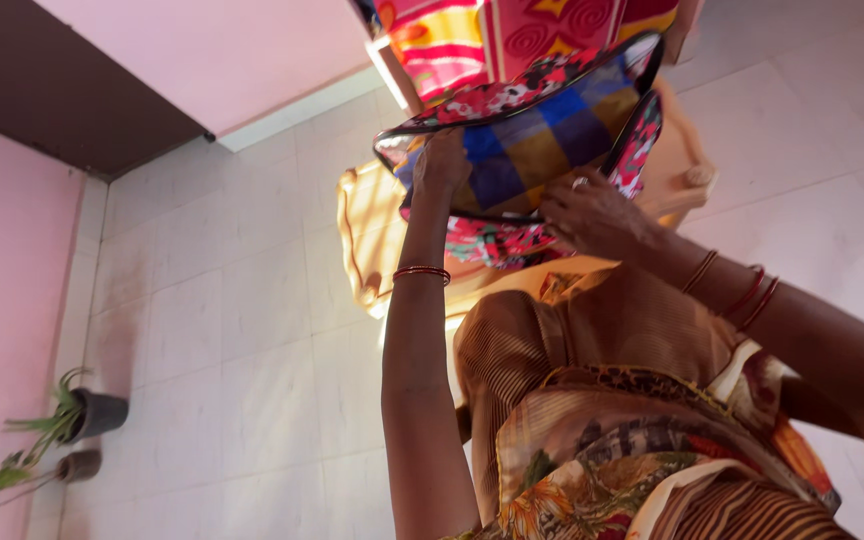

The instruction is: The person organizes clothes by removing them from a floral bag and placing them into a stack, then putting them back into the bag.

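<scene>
A large zippered bag [542, 140], checked blue and yellow with a red floral border, was held over a pale plastic chair [672, 180]. Its long axis ran from lower left up to upper right. The left hand [442, 160] was closed on the bag's lower-left end, while the right hand [587, 210], ringed, was pressed against the underside near the middle, fingers curled.

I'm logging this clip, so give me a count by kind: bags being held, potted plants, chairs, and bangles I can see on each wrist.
Floral-trimmed blue and yellow checked fabric bag, held by left hand and right hand: 1
Small dark potted plants by the pink wall: 2
Cream plastic chair: 1
Red bangles, left wrist: 1 band visible
Red bangles, right wrist: 3
Total: 8
</scene>
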